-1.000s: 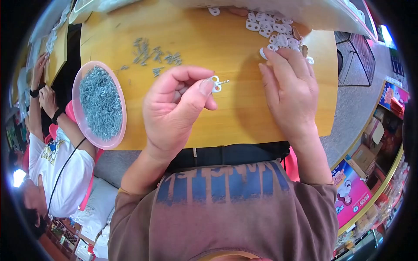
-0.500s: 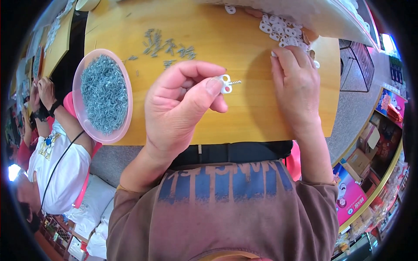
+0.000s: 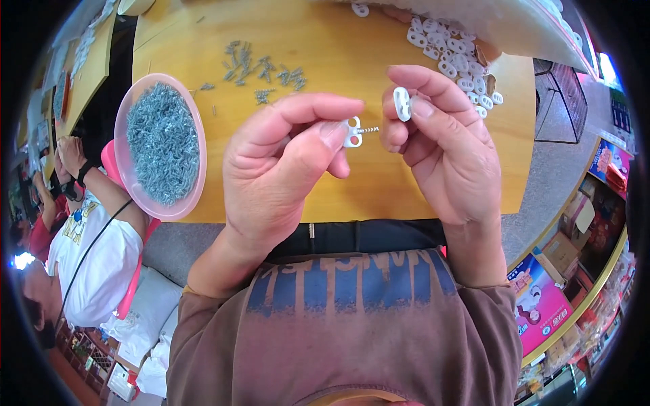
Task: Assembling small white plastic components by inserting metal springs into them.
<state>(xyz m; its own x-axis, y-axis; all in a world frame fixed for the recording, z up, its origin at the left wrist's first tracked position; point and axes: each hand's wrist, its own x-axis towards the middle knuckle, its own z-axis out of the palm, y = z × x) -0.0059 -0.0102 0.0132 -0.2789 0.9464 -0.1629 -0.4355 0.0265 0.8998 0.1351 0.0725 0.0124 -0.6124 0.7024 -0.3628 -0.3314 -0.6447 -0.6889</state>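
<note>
Between thumb and fingers, my left hand [image 3: 281,155] pinches a small white plastic piece with holes [image 3: 351,132]. A thin metal spring [image 3: 368,129] sticks out of that piece toward the right. My right hand [image 3: 450,139] is closed on a white oval plastic piece [image 3: 402,104], held upright a little above and beyond the spring's tip. The two pieces are apart. Past my right hand lies a pile of similar white oval pieces [image 3: 455,51] on the wooden table [image 3: 325,68].
A pink oval basin [image 3: 201,169] full of small metal springs [image 3: 162,145] stands at the left. Several loose springs [image 3: 238,61] lie farther back. A large pale bag [image 3: 474,24] rests at the far right. Another person [image 3: 95,264] sits at the left.
My right hand has come away from the pile toward my left hand, bringing a white oval piece with it. My left hand has stayed nearly still with its piece and spring.
</note>
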